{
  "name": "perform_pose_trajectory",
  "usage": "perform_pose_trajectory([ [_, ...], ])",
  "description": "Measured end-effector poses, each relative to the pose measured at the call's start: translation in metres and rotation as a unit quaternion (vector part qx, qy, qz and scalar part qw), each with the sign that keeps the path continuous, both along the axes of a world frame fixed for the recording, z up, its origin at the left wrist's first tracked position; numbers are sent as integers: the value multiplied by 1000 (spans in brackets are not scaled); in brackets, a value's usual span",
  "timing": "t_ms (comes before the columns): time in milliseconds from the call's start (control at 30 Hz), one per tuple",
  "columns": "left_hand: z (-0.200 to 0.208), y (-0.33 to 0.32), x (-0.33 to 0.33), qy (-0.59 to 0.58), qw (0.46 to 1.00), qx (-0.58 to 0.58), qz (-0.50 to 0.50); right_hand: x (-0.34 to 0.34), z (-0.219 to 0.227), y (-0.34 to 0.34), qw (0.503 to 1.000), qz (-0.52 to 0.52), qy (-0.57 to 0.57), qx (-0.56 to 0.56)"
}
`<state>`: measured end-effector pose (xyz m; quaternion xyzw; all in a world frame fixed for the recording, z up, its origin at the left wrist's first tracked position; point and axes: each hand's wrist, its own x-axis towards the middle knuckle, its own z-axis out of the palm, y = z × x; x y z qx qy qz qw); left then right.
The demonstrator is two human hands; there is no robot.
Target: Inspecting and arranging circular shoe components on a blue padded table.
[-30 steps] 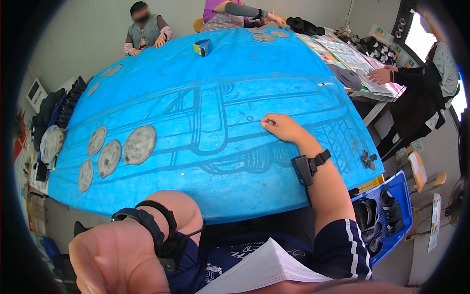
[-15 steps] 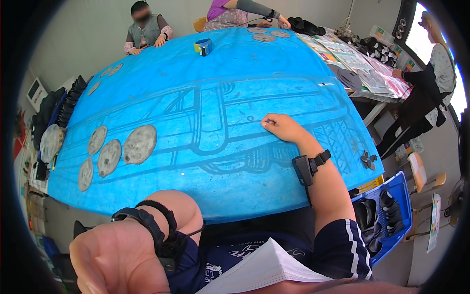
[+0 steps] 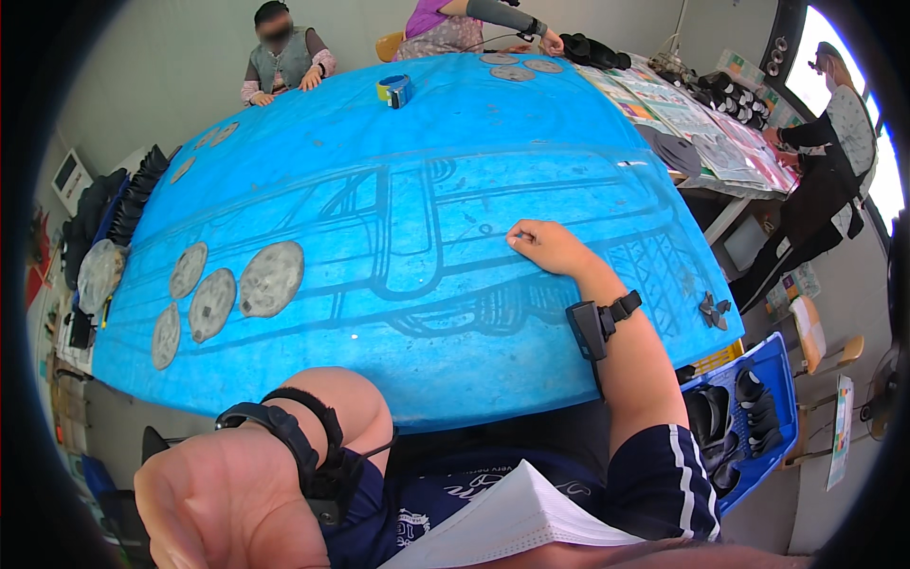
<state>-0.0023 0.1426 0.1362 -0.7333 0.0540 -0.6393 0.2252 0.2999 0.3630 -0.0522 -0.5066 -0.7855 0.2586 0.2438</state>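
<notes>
My right hand (image 3: 548, 247) rests on the blue table cover (image 3: 502, 365), its fingers curled together and nothing visible in them. A black band with a small box is strapped to that wrist. Close to the camera, at the lower left, my left hand (image 3: 227, 498) is raised with its palm showing. Its fingers run out of the lower edge, so their pose is hidden. Dark straps circle the left wrist. Left of centre on the cover lie several grey round discs (image 3: 272, 279), apart from both hands.
A blue and yellow tape roll (image 3: 393, 90) stands toward the far side. Small dark pieces (image 3: 714, 310) lie by the right edge. A blue crate (image 3: 749, 417) of black parts stands at the right. Co-workers are at the far side and by a paper-covered table (image 3: 697, 123).
The co-worker at the far right has shifted, head lower and hands farther right over the paper-covered table. My own two hands have stayed where they were.
</notes>
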Motion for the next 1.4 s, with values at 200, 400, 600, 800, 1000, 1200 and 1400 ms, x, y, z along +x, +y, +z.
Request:
perform_pose_trajectory([
  [200,1,0,0,-1,1000,8,15,1,-2,1,1000,3,-3,11],
  [400,0,1,2,-10,1000,17,22,1,-2,1,1000,5,-3,16],
  [600,1,2,1,-9,999,27,42,1,-1,0,1000,8,-7,18],
  [800,2,1,1,-4,999,18,47,0,-1,1,1000,10,-11,22],
  [1000,2,2,4,-19,999,19,44,1,-4,1,996,24,-46,77],
  [1200,1,-1,3,-18,999,9,46,3,-14,3,982,13,-133,135],
  [1400,-1,-2,0,-10,999,-4,30,5,-18,7,985,20,-141,97],
])
